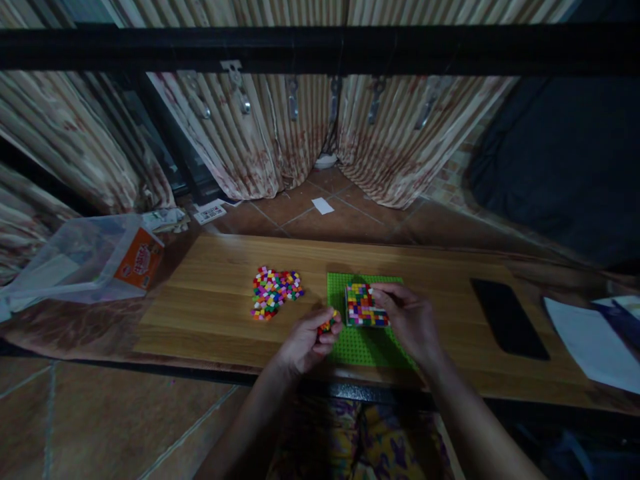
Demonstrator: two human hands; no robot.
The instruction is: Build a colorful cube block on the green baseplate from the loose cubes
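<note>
Small colourful toy bricks (327,325) are clutched in my left hand (307,340), its fingers curled around them. A green studded baseplate (350,353) lies on the wooden board in front of me. On it stands a low block of multicoloured bricks (361,308), with rows of mixed colours on top. My right hand (410,317) reaches over the block's right side, thumb and fingers pinched together at its top. Whatever sits between those fingertips is hidden. Left of my hands, a loose pile of small bricks (275,290) is spread on the board.
The wooden board (215,280) carries a black phone-like slab (509,319) at the right. White paper (590,340) lies beyond it. A clear plastic bin (85,260) with an orange label stands at the left. A dark bar (320,50) crosses above, before striped curtains (250,147).
</note>
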